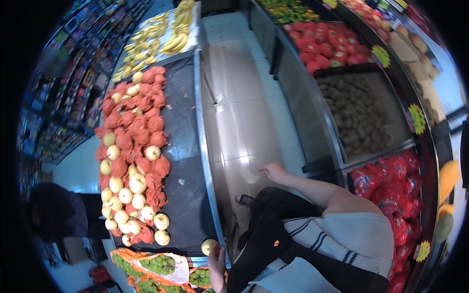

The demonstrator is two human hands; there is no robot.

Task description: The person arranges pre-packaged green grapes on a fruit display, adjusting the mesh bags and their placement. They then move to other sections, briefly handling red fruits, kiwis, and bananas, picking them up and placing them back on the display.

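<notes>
At the near right corner of the black-lined display stand [183, 219], my left hand [217, 260] is beside a pale yellow pear [209, 247]; its fingertips are near or on the fruit, and whether they grip it I cannot tell. My right hand [274, 172] hangs over the aisle floor with its fingers partly spread and nothing in it. Along the stand's left side lie more pale yellow pears [137, 183], some on and among crumpled red wrappings [124, 141]. Green grapes [157, 264] in orange and white wrapping sit at the stand's near end.
Bananas [177, 44] lie beyond the stand. Across the tiled aisle [242, 121], bins hold red-wrapped fruit [326, 44], brown kiwifruit-like produce [355, 110] and red bagged goods [399, 190]. A person in dark clothes [60, 210] is at the left, near shelves [80, 73].
</notes>
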